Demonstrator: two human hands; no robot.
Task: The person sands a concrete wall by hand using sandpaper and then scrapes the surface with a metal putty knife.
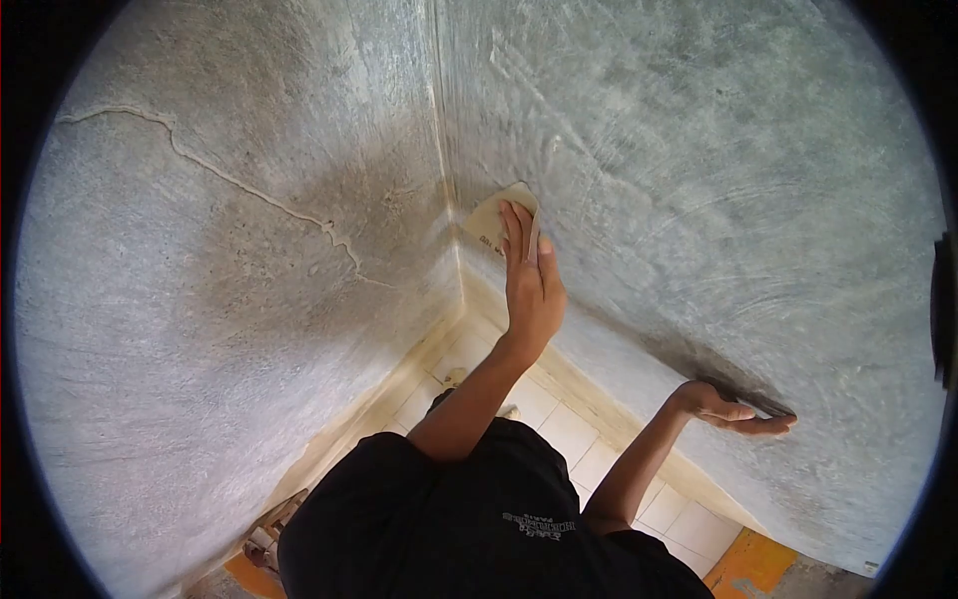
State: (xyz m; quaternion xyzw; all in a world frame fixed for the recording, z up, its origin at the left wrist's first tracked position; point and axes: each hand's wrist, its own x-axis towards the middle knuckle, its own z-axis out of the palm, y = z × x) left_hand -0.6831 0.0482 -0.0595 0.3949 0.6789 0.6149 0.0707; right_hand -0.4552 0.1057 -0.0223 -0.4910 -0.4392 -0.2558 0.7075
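Observation:
My left hand (536, 295) is raised to the grey wall on the right, close to the corner. Its fingers grip a bent piece of sandpaper (489, 222), beige on the back with dark print, and one edge folds up between the fingers. Lower and farther right, my right hand (733, 411) rests at the same plastered wall (699, 200) with its fingers stretched out. A dark shadow lies around it, and its palm side is partly hidden.
A second grey wall (150, 329) meets the first at a vertical corner, with a long raised crack line (239, 184) across it. Below are pale floor tiles (534, 399), a yellowish wall base and an orange board (753, 561). My black shirt (469, 519) fills the bottom.

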